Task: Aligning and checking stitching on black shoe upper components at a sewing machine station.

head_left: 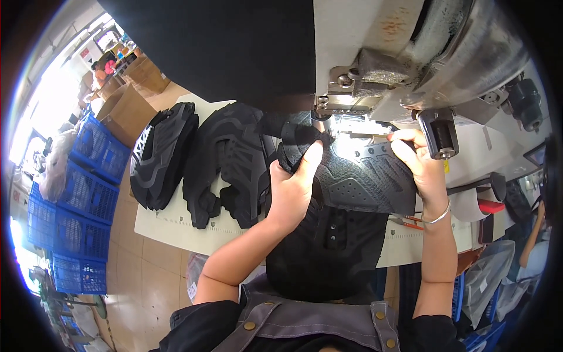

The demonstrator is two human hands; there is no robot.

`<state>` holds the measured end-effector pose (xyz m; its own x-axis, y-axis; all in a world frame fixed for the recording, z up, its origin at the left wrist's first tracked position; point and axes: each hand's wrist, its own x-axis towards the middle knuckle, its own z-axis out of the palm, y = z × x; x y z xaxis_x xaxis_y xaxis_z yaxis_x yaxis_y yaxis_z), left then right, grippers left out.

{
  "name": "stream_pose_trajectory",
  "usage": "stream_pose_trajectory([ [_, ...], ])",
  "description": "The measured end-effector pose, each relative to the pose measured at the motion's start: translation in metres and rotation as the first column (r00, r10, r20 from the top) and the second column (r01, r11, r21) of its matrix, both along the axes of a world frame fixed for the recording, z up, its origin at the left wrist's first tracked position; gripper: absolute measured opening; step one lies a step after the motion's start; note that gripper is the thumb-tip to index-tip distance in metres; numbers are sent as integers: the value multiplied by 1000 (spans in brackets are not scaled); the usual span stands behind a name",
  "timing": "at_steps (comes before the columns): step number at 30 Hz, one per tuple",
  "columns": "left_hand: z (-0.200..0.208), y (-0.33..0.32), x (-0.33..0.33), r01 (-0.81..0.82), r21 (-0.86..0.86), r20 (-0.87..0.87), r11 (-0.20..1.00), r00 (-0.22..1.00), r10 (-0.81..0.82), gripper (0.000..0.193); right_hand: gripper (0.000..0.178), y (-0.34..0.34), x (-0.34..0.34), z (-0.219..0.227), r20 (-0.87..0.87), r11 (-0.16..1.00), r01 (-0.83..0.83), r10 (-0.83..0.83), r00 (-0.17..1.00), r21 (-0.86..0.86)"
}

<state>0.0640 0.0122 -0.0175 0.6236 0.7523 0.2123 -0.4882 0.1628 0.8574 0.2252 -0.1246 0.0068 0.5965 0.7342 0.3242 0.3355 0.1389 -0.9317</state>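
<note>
Both hands hold a black shoe upper (363, 186) with textured side panels and eyelets, under the lit needle area of a sewing machine (372, 35). My left hand (294, 190) is closed round the upper's left part, thumb on top. With thumb and fingers, my right hand (423, 167) pinches its far right edge. The machine head hides part of the stitching spot. Below the upper, more black patterned material (325, 234) hangs over the table's front edge. Two groups of flat black shoe uppers, one at far left (166, 158) and one nearer (231, 158), lie on the table.
A pale table (161, 226) carries the work. Orange-handled tools (409, 222) lie right of the upper, near a red object (489, 206). Blue crates (88, 196) and an open cardboard box (125, 114) stand at left. Other people are at far left and right.
</note>
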Motion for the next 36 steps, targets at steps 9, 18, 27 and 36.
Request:
stream_pose_trajectory([
  [9,1,4,0,15,-30,1,999,1000,-15,16,9,-4,-5,-3,24,999,41,-40,999,-12],
  [18,-1,1,2,14,-90,-1,996,1000,-15,17,9,-3,-7,-5,-35,999,37,-37,999,16],
  [27,4,15,-2,51,16,-49,999,998,-50,17,11,-3,-17,-11,-51,996,71,-68,996,60],
  [36,9,20,-6,50,16,-55,999,997,-49,20,11,-1,-16,-13,-54,996,62,-58,997,68],
])
